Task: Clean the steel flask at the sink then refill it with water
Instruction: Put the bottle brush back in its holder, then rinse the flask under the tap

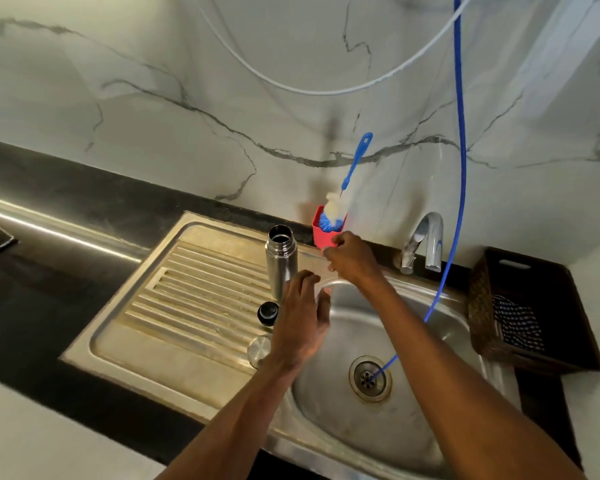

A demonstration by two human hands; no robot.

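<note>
Two hands were seen over the steel sink (222,386), whose ribbed drainboard carried the task's thing. On it, just left of the basin, the steel flask (280,263) stood upright and uncapped, with its black stopper (267,313) and round steel lid (259,349) laid nearby. The flask was judged rigid, light if empty, and slippery once wet; a full wrap around its mid-body would be the safest hold. The left hand (300,322) was held loose and spread beside the flask, nothing gripped. The right hand (352,259) was pinched on the red cup (323,233), in which a blue bottle brush (340,206) was propped.
</note>
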